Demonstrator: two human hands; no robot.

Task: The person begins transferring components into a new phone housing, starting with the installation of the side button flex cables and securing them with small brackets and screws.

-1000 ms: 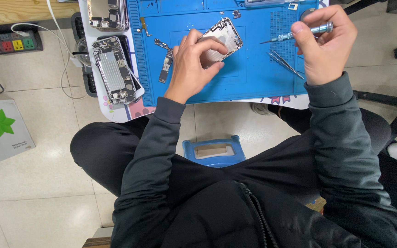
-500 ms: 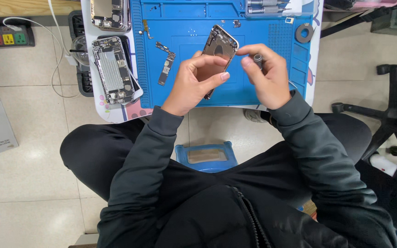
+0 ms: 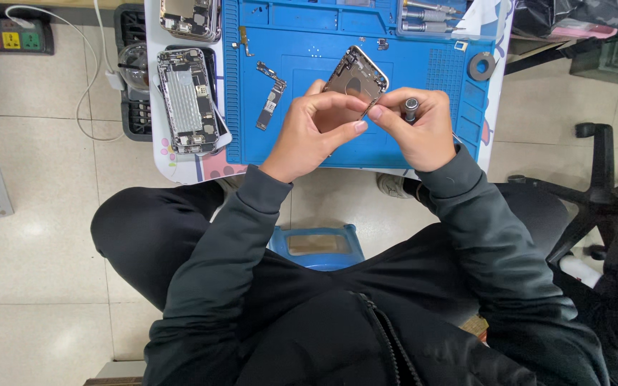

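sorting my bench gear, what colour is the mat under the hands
Blue, a plain work mat; the head view shows it best.

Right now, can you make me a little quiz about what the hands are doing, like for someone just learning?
1. True or false: both hands touch the phone shell.
2. Which hand also holds the dark screwdriver? A left, B right.
3. What colour is the mat under the work?

Key:
1. True. The left hand and right hand meet at the shell's lower edge.
2. B. Its handle sticks up out of the right fist.
3. Blue. A circuit board lies on it, and an opened phone lies beside it.
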